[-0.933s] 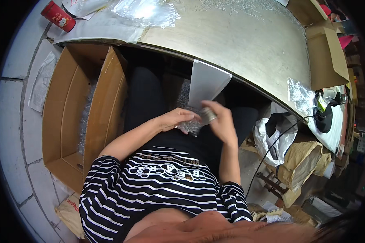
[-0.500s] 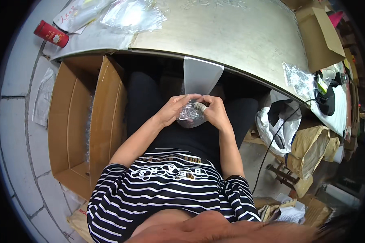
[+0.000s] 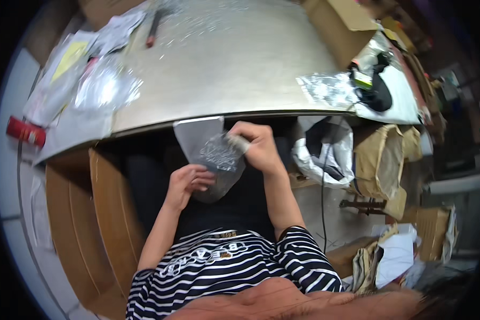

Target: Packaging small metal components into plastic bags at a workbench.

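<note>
Over my lap, my right hand point(image 3: 255, 148) pinches the upper right edge of a clear plastic bag point(image 3: 218, 184). Inside the bag lies a bunch of small shiny clear pieces point(image 3: 220, 153), too blurred to name exactly. A whitish wrap covers one finger of this hand. My left hand point(image 3: 188, 184) is at the bag's lower left side, its fingers apart and slightly bent; whether they touch the bag I cannot tell. Behind the bag, a grey tapered chute-like sheet point(image 3: 197, 134) hangs down from the table's front edge.
The metal-topped table point(image 3: 234, 58) spans the far side, with clear plastic packets point(image 3: 106, 85) at left and more packets point(image 3: 328, 89) at right. An open cardboard box point(image 3: 85, 213) stands left of my legs. A white sack point(image 3: 325, 154) and a dark cable point(image 3: 324, 208) are at right.
My hands have moved apart. The right hand has lifted the bag's edge up and to the right, while the left has dropped lower. The whole view has shifted to the right.
</note>
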A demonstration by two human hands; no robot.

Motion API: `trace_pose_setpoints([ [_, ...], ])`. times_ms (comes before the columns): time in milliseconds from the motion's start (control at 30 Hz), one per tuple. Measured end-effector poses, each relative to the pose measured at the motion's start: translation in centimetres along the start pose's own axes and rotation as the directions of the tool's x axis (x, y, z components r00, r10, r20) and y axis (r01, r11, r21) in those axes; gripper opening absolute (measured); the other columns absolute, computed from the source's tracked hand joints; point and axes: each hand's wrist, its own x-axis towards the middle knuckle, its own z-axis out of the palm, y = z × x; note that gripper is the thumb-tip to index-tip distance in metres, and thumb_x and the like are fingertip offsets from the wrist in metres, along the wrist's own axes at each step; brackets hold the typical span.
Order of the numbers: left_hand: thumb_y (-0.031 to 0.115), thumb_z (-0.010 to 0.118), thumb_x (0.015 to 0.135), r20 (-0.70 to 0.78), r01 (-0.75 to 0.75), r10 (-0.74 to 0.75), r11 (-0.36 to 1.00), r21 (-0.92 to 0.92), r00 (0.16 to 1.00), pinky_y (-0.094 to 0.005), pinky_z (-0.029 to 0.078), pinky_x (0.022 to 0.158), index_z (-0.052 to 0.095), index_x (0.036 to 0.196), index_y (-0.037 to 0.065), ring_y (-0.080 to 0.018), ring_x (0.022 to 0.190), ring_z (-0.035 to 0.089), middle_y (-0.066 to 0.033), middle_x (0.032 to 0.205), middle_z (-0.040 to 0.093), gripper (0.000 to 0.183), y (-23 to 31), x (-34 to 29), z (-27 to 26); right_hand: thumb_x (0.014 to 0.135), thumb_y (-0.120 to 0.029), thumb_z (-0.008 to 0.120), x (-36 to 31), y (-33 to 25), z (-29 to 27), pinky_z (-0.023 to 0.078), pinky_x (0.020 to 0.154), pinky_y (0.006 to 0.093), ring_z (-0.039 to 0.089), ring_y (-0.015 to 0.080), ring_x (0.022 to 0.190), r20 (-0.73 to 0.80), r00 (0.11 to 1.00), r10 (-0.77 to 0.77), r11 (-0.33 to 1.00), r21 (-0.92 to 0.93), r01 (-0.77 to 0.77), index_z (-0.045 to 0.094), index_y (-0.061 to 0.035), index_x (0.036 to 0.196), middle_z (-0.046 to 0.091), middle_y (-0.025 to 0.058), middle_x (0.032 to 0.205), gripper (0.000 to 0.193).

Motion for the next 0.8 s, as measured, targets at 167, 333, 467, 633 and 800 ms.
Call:
trace_pose_setpoints([
  [167, 0.025, 0.054, 0.096, 0.060, 0.019, -0.019, 1.000, 0.008, 0.998, -0.0286, 0.057, 0.074, 0.058, 0.114, -0.005, -0.0271, 0.091, 0.069, -0.0212, 0.105, 0.067, 0.035, -1.1, 1.2, -0.9, 0.072, 0.004, 0.059, 4.0, 3.9, -9.7, 0.049, 0.068, 0.0377, 0.063, 0.0334, 0.075, -0.278, 0.909, -0.312, 0.315, -0.932, -0.177, 0.063, 0.0022, 0.090, 0.065, 0.0152, 0.082, 0.019],
  [333, 0.014, 0.055, 0.095, -0.026, 0.071, -0.068, 0.988, 0.138, 0.997, -0.0276, 0.056, 0.074, 0.062, 0.108, -0.004, -0.0241, 0.090, 0.070, -0.0183, 0.101, 0.069, 0.023, 1.3, 0.3, -1.5, 0.071, 0.004, 0.048, 4.4, 4.4, -15.4, 0.047, 0.070, 0.0465, 0.058, 0.0416, 0.082, -0.318, 0.811, -0.491, 0.302, -0.935, -0.184, 0.059, -0.0019, 0.090, 0.060, 0.0190, 0.084, 0.023],
  [467, 0.007, 0.056, 0.093, -0.115, -0.168, 0.203, 0.951, 0.260, 0.972, -0.0282, 0.055, 0.074, 0.064, 0.101, -0.004, -0.0216, 0.087, 0.069, -0.0149, 0.094, 0.070, 0.016, 5.0, 1.2, -1.9, 0.074, 0.003, 0.054, 4.7, 4.3, -19.0, 0.049, 0.080, 0.0437, 0.059, 0.0383, 0.090, -0.404, 0.785, -0.470, 0.084, -0.906, -0.415, 0.062, -0.0028, 0.100, 0.061, 0.0183, 0.094, 0.028],
  [633, 0.008, 0.057, 0.092, -0.113, -0.271, 0.685, 0.427, 0.863, 0.719, -0.0327, 0.052, 0.085, 0.060, 0.113, -0.006, -0.0252, 0.102, 0.065, -0.0186, 0.107, 0.066, 0.025, 13.5, 3.1, -3.4, 0.080, 0.009, 0.054, 14.0, 1.1, -8.2, 0.045, 0.095, 0.0403, 0.057, 0.0370, 0.111, -0.117, 0.941, -0.319, 0.508, -0.859, 0.065, 0.061, -0.0006, 0.115, 0.061, 0.0205, 0.117, 0.036],
  [800, 0.031, 0.059, 0.091, 0.057, 0.159, 0.747, -0.214, 0.964, 0.662, -0.0428, 0.031, 0.110, 0.041, 0.133, -0.009, -0.0347, 0.134, 0.037, -0.0256, 0.139, 0.042, 0.061, 14.7, 9.0, -5.2, 0.085, -0.011, 0.056, 32.1, 7.2, 1.5, 0.039, 0.104, 0.0458, 0.049, 0.0446, 0.121, 0.070, 0.949, -0.308, 0.467, -0.857, 0.215, 0.053, -0.0024, 0.128, 0.053, 0.0235, 0.131, 0.044],
])
